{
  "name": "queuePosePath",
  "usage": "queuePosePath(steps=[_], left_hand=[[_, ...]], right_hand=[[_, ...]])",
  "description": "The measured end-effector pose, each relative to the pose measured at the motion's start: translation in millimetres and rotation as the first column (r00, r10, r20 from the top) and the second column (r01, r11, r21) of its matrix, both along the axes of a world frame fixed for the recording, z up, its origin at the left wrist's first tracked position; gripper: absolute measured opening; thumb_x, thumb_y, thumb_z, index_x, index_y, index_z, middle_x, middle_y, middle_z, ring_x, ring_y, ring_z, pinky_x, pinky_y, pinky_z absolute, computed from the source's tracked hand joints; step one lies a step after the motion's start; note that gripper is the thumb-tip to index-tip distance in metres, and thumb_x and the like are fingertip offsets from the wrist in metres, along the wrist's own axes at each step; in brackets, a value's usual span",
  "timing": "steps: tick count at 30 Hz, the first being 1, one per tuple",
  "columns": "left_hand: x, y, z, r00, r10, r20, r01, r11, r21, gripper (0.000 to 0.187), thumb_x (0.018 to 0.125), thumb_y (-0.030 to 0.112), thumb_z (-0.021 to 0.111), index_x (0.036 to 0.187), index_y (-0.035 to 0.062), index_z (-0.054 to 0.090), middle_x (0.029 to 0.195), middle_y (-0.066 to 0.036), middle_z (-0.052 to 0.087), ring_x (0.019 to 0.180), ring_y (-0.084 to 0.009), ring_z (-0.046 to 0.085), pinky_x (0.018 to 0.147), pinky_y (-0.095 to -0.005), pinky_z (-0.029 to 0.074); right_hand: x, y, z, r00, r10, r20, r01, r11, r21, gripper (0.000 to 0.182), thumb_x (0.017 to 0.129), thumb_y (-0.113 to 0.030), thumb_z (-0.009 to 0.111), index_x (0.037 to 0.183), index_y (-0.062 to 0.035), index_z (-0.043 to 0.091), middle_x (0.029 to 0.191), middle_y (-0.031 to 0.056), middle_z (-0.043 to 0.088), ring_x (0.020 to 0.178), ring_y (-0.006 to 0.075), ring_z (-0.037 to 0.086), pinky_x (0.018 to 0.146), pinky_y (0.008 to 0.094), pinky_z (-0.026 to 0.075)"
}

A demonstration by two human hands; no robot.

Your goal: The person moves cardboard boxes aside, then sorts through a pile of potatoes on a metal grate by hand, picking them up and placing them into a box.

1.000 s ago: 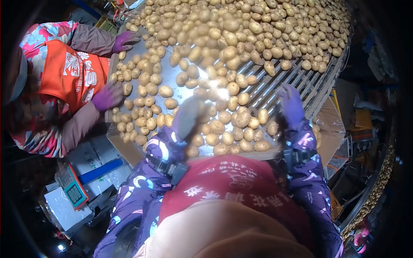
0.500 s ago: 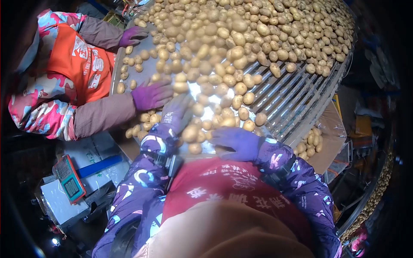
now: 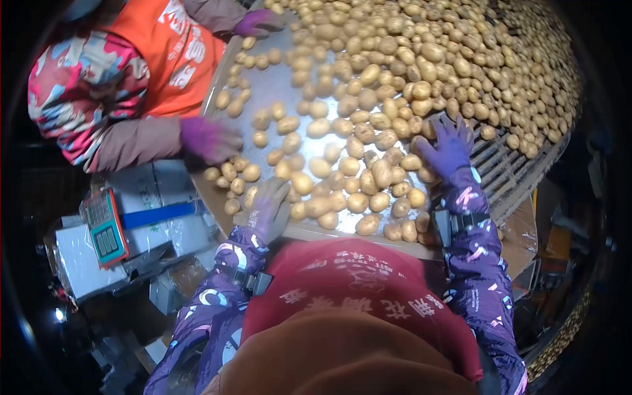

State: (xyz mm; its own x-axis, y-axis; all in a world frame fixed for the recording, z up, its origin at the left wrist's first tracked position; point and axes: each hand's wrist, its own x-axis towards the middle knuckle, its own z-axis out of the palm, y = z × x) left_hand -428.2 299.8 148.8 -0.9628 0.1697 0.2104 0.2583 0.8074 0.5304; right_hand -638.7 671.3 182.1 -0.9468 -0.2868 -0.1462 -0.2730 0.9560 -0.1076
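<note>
My left hand [image 3: 268,207], in a grey and purple glove, lies at the near left corner of the metal sorting table [image 3: 266,105]. Its fingers are stretched out beside some loose potatoes [image 3: 301,183]. Farther right, my right hand [image 3: 450,146] in a purple glove reaches over the pile's edge where the sheet meets the metal slats [image 3: 490,161]. Its fingers are spread and touch potatoes, with none gripped. Between my hands, many yellow-brown potatoes [image 3: 382,173] lie scattered on the shiny sheet.
A large heap of potatoes [image 3: 461,46] covers the far side. At the left, a co-worker in an orange apron [image 3: 181,56] has purple-gloved hands [image 3: 210,139] at the table edge. A scale [image 3: 105,227] sits among white boxes below. Cardboard [image 3: 523,237] stands at the right.
My right hand has moved from the near edge out to the right, onto potatoes by the slats. More potatoes lie between my hands. The view has shifted, and the co-worker's near hand is farther from mine.
</note>
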Motion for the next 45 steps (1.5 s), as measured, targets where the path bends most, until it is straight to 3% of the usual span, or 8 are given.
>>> queuePosePath(steps=[6,12,16,19,22,33,41,45], left_hand=[[5.8,-4.2,-16.2,0.998,0.051,-0.029,-0.050,0.998,0.033,0.042,0.083,0.004,0.064,0.125,0.0010,0.058,0.126,-0.024,0.059,0.119,-0.0442,0.055,0.101,-0.0515,0.044],[-12.6,31.1,6.0,0.898,-0.437,0.040,0.436,0.876,-0.208,0.047,0.084,0.020,0.069,0.129,0.0102,0.060,0.132,-0.019,0.058,0.123,-0.0372,0.055,0.101,-0.0552,0.040],[-51.6,32.1,40.0,0.965,-0.181,0.189,0.250,0.850,-0.464,0.020,0.081,0.015,0.064,0.100,0.0112,0.063,0.107,-0.008,0.066,0.107,-0.0309,0.060,0.089,-0.0527,0.045],[-55.6,7.6,30.4,0.952,0.211,0.223,-0.186,0.974,-0.129,0.041,0.091,0.024,0.061,0.129,0.0070,0.061,0.129,-0.020,0.061,0.119,-0.0394,0.056,0.103,-0.0535,0.041],[-43.2,-13.9,-11.6,0.989,0.149,0.005,-0.149,0.989,0.020,0.039,0.094,0.025,0.059,0.128,0.0045,0.061,0.125,-0.023,0.062,0.120,-0.0427,0.055,0.107,-0.0506,0.041],[13.0,7.4,-4.4,0.991,0.098,0.087,-0.111,0.980,0.167,0.037,0.081,0.012,0.076,0.113,0.0038,0.060,0.117,-0.021,0.063,0.109,-0.0421,0.058,0.096,-0.0486,0.047],[8.8,1.8,-17.4,0.992,0.036,-0.124,-0.013,0.983,0.183,0.045,0.079,0.004,0.072,0.122,0.0037,0.058,0.120,-0.022,0.062,0.108,-0.0439,0.058,0.094,-0.0509,0.048],[5.7,3.4,-15.0,0.987,0.000,-0.158,0.029,0.982,0.184,0.047,0.078,0.000,0.069,0.123,0.0039,0.058,0.123,-0.023,0.061,0.110,-0.0444,0.058,0.095,-0.0517,0.047]], right_hand=[[10.5,-69.0,-5.0,0.938,0.298,-0.177,-0.335,0.910,-0.244,0.070,0.082,-0.057,0.067,0.132,-0.0102,0.057,0.133,0.0209,0.054,0.124,0.0398,0.049,0.105,0.0582,0.032],[64.1,-80.9,-32.4,0.588,0.731,-0.346,-0.806,0.496,-0.323,0.056,0.076,-0.037,0.074,0.126,-0.0123,0.065,0.135,0.0221,0.053,0.113,0.0414,0.054,0.100,0.0515,0.040],[85.3,-35.3,-3.9,0.672,0.690,-0.269,-0.733,0.572,-0.368,0.058,0.073,-0.034,0.077,0.127,-0.0131,0.066,0.139,0.0225,0.051,0.125,0.0435,0.050,0.104,0.0537,0.039],[97.9,16.6,-4.8,0.702,0.652,-0.286,-0.712,0.638,-0.292,0.062,0.073,-0.035,0.077,0.130,-0.0139,0.064,0.142,0.0215,0.050,0.133,0.0444,0.045,0.109,0.0561,0.036],[124.3,42.3,-0.6,0.818,0.548,-0.175,-0.575,0.767,-0.285,0.064,0.075,-0.035,0.076,0.134,-0.0152,0.061,0.143,0.0200,0.050,0.137,0.0452,0.041,0.113,0.0587,0.032],[60.5,-81.8,-64.0,0.822,0.570,-0.005,-0.565,0.814,-0.134,0.084,0.086,-0.052,0.067,0.152,-0.0085,0.039,0.160,0.0147,0.035,0.148,0.0379,0.029,0.122,0.0580,0.013],[51.5,-83.9,-11.9,0.798,0.549,0.250,-0.565,0.825,-0.005,0.066,0.083,-0.053,0.066,0.136,-0.0150,0.057,0.142,0.0102,0.053,0.143,0.0418,0.034,0.119,0.0641,0.015],[118.4,-11.2,-6.5,0.796,0.601,0.064,-0.576,0.787,-0.221,0.063,0.085,-0.045,0.066,0.138,-0.0130,0.056,0.142,0.0141,0.053,0.139,0.0403,0.040,0.119,0.0588,0.022]])
